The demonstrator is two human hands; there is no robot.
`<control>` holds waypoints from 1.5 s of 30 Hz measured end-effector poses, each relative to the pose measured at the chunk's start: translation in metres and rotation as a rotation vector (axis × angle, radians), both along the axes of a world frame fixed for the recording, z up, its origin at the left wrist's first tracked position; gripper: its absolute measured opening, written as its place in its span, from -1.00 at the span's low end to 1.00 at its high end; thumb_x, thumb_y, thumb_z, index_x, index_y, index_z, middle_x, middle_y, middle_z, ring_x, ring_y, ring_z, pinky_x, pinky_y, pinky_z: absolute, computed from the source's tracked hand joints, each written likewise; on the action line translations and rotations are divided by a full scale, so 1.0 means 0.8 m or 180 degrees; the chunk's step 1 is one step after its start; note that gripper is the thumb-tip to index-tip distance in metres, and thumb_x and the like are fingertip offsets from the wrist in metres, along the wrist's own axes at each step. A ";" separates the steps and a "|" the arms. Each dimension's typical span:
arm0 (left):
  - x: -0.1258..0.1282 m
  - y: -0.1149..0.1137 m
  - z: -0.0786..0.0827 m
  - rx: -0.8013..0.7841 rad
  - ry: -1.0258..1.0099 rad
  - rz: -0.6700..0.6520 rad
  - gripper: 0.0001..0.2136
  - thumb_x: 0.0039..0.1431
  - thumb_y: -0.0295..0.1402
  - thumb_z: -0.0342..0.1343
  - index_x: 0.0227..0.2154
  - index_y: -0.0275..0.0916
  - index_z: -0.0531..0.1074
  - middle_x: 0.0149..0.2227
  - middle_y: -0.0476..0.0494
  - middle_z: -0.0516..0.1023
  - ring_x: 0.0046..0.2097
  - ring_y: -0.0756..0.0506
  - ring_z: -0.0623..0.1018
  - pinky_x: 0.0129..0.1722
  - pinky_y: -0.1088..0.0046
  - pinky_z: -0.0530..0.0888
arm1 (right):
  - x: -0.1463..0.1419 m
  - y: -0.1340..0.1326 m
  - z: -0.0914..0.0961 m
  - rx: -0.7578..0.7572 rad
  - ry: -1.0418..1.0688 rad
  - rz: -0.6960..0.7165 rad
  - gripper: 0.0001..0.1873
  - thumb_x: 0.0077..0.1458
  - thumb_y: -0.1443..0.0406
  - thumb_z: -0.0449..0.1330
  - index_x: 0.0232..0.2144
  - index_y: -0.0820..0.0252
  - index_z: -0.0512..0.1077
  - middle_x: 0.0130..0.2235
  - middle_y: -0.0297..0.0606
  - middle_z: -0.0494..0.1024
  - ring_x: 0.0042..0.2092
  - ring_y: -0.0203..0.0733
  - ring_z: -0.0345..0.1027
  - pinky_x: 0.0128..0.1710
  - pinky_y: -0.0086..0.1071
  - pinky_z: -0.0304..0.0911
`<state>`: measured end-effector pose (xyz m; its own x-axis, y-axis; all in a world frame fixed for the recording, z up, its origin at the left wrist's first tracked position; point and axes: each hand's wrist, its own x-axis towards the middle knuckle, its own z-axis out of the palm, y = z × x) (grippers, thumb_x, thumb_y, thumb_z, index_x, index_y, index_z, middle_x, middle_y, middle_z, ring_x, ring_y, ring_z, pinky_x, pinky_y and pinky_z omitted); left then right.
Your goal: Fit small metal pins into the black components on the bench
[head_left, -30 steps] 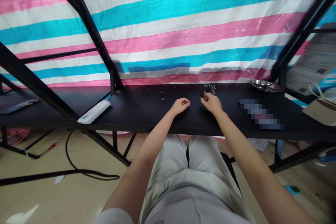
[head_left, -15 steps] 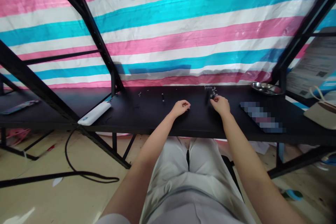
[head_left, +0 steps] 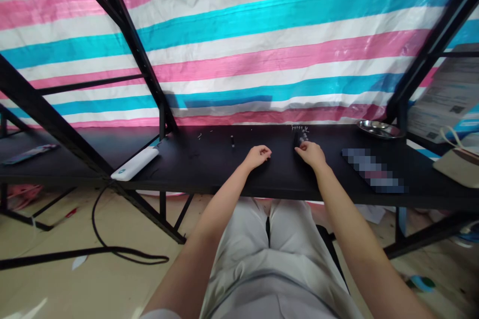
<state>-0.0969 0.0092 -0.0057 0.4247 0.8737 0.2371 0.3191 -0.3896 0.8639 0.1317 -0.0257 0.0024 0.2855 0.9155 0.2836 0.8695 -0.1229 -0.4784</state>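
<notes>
My left hand (head_left: 259, 157) rests low over the black tabletop with its fingers curled together. Whatever may be between those fingertips is too small to make out. To its right, my right hand (head_left: 312, 154) is closed in a pinch, thumb and forefinger pointing left; I cannot tell what is in it. Just beyond it lie a little heap of small grey pieces (head_left: 304, 136) and a dark upright-looking strip (head_left: 297, 136). A row of tiny white hook-like pieces (head_left: 298, 128) runs behind these. A short black cylinder with a pale end (head_left: 232, 141) stands or lies left of my hands.
The black table (head_left: 194, 169) has a white power bank (head_left: 135, 163) on the left. A shiny metal dish (head_left: 379, 129) and a blurred-out flat object (head_left: 374, 170) are on the right, with a beige bag (head_left: 458, 164) at the edge. Black metal posts (head_left: 130, 40) frame a striped sheet (head_left: 262, 20).
My right hand has drawn back slightly toward me and to the left, so more of the grey pieces shows. My left hand has stayed nearly still.
</notes>
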 end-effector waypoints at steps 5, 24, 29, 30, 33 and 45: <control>0.001 -0.001 0.001 -0.0031 -0.0009 0.0001 -0.91 0.07 -0.42 0.07 -0.43 -0.34 0.43 -0.51 -0.05 0.48 -0.51 0.09 0.43 -0.41 0.56 0.38 | -0.006 0.000 -0.001 -0.0128 -0.0200 0.0019 -0.78 0.02 0.13 0.13 -0.40 0.12 0.48 -0.31 -0.21 0.55 -0.24 -0.15 0.41 -0.33 -0.38 0.21; 0.000 0.000 0.000 0.0029 0.0032 -0.0003 -0.90 0.07 -0.40 0.08 -0.43 -0.34 0.44 -0.50 -0.05 0.50 -0.50 0.08 0.44 -0.40 0.56 0.39 | 0.014 -0.008 -0.009 -0.0171 0.0093 -0.0361 -0.75 -0.07 0.11 0.23 -0.42 0.16 0.54 -0.37 -0.17 0.55 -0.27 -0.12 0.42 -0.28 -0.36 0.24; 0.001 0.002 -0.001 0.0035 0.0035 -0.0024 -0.89 0.07 -0.40 0.07 -0.42 -0.35 0.43 -0.50 -0.06 0.49 -0.50 0.08 0.44 -0.40 0.56 0.38 | 0.012 -0.010 -0.005 -0.0262 0.0064 -0.0602 -0.70 -0.07 0.08 0.22 -0.34 0.14 0.55 -0.34 -0.13 0.55 -0.26 -0.10 0.43 -0.29 -0.34 0.24; 0.001 0.002 -0.001 0.0035 0.0029 -0.0032 -0.89 0.07 -0.40 0.07 -0.43 -0.35 0.43 -0.50 -0.06 0.49 -0.50 0.08 0.44 -0.40 0.56 0.39 | 0.011 -0.011 -0.004 -0.0267 0.0068 -0.0628 -0.69 -0.07 0.08 0.22 -0.34 0.14 0.56 -0.34 -0.13 0.55 -0.26 -0.11 0.43 -0.29 -0.34 0.25; 0.001 0.001 -0.001 0.0042 0.0032 -0.0028 -0.90 0.07 -0.41 0.06 -0.43 -0.35 0.43 -0.51 -0.05 0.49 -0.50 0.08 0.44 -0.41 0.56 0.39 | 0.011 -0.011 -0.004 -0.0301 0.0059 -0.0636 -0.70 -0.09 0.08 0.24 -0.35 0.14 0.55 -0.34 -0.13 0.55 -0.27 -0.10 0.43 -0.30 -0.34 0.25; 0.000 -0.005 0.005 0.0171 0.0044 0.0195 -0.91 0.05 -0.43 0.05 -0.39 -0.32 0.41 -0.47 -0.03 0.46 -0.51 0.08 0.41 -0.40 0.55 0.39 | 0.009 -0.014 -0.009 0.0030 0.0059 -0.0546 -0.57 -0.02 -0.01 0.09 -0.35 0.24 0.47 -0.32 -0.04 0.52 -0.23 -0.03 0.41 -0.27 -0.30 0.23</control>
<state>-0.0966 0.0056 -0.0018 0.3744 0.8844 0.2788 0.3554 -0.4146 0.8378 0.1389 -0.0370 -0.0045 0.4426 0.8501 0.2853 0.8271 -0.2642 -0.4960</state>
